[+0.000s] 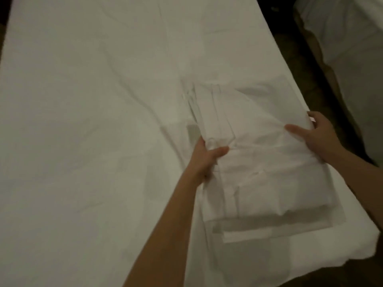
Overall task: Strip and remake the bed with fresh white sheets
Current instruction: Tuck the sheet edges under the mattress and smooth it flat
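Both hands grip a folded sheet (259, 162) lying near the bed's (83, 121) right edge — left hand (204, 160) and right hand (317, 135) fingers clamped on its sides. Unfolding looks underway — next, spread it across the bed.

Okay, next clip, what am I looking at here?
A person is working at a bed already covered in white fabric. Both hands grip a folded white sheet lying near the bed's right edge: the left hand pinches its left side, the right hand holds its right edge. The sheet is still mostly folded, not yet spread.
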{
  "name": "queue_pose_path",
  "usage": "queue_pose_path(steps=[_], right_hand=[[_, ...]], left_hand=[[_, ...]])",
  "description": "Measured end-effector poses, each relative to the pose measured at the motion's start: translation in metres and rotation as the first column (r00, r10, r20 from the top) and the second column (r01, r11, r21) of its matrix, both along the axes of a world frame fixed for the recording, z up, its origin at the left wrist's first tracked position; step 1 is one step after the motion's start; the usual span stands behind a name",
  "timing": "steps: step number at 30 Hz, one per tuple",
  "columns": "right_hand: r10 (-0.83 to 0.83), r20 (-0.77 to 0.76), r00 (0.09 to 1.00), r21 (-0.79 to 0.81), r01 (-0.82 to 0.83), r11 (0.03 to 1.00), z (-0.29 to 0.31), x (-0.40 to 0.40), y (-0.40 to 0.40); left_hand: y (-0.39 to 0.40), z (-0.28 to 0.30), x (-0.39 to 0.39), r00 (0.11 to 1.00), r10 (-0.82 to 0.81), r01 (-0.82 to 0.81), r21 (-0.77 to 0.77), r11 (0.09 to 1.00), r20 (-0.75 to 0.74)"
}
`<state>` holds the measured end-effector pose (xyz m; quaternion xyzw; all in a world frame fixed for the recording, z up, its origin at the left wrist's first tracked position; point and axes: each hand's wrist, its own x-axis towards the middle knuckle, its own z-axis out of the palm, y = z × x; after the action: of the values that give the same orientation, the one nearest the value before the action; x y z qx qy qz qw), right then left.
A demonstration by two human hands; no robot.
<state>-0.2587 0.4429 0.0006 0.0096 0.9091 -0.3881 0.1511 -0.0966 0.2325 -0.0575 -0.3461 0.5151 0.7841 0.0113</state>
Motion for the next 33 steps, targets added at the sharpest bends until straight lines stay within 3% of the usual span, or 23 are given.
queue_pose_path(steps=[3,6,9,11,14,17,21,28,33], right_hand=[[-0.009,-0.024,1.0,0.035,0.01,0.999,-0.022,-0.028,0.038],[0.014,0.01,1.0,0.098,-0.015,0.995,-0.063,-0.042,0.064],[0.001,0.156,0.988,0.236,-0.038,0.971,-0.115,-0.038,0.077],[-0.027,0.157,0.987,0.433,-0.044,0.901,-0.138,-0.025,0.076],[0.191,-0.013,0.982,0.655,-0.136,0.743,-0.153,0.008,0.065],[0.379,0.01,0.925,0.661,-0.29,0.692,-0.159,0.05,0.056],[0.403,0.133,0.905,0.629,-0.392,0.672,-0.166,0.114,0.049],[0.282,0.199,0.939,0.609,-0.344,0.714,-0.16,0.173,0.022],[0.412,0.179,0.893,0.551,-0.438,0.71,-0.144,0.228,-0.036]], left_hand=[[0.052,-0.034,-0.023,0.999,0.031,-0.033,0.057,0.998,0.039],[0.088,-0.073,-0.025,0.981,0.091,-0.114,0.131,0.985,0.169],[0.116,-0.104,-0.005,0.937,0.115,-0.127,0.016,0.992,0.329],[0.127,-0.106,0.004,0.906,0.104,-0.088,-0.057,0.994,0.41],[0.134,-0.105,0.011,0.889,0.027,-0.017,-0.027,1.0,0.458],[0.135,-0.099,0.028,0.874,-0.139,0.101,0.106,0.989,0.466],[0.141,-0.099,0.054,0.8,-0.255,0.168,0.204,0.964,0.543],[0.119,-0.094,0.083,0.727,-0.497,0.453,0.212,0.866,0.474],[0.042,-0.084,0.14,0.755,-0.412,0.434,0.083,0.897,0.51]])
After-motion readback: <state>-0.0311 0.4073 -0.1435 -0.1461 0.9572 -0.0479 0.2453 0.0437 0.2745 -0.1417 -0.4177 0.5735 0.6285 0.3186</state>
